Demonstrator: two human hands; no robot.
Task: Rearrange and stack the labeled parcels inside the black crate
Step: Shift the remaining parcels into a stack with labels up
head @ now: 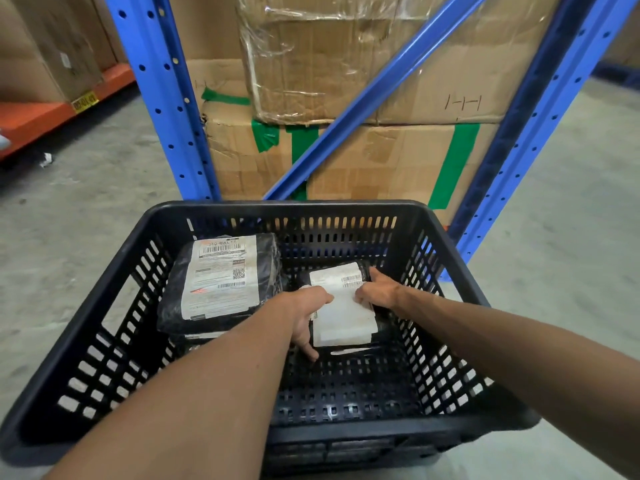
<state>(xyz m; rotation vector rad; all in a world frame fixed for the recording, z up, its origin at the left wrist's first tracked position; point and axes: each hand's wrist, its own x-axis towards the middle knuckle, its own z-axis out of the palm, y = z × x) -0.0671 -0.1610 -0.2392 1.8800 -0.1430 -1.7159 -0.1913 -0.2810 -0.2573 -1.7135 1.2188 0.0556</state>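
A black slotted crate [114, 282] stands on the floor below me. Inside at the left lies a black parcel with a large white shipping label [221, 282], resting on top of another parcel whose edge shows beneath it. At the right a smaller black parcel with a white label [341, 306] lies flat near the crate's far wall. My left hand [304, 313] grips its left edge, fingers curled under it. My right hand [377, 289] holds its right edge, thumb on the label. Another label edge shows under this parcel.
A blue steel rack upright [162, 95] and diagonal brace [374, 95] stand just behind the crate, with taped cardboard boxes [381, 161] stacked on it. An orange shelf beam [52, 116] runs at the far left. Grey concrete floor [571, 237] surrounds the crate.
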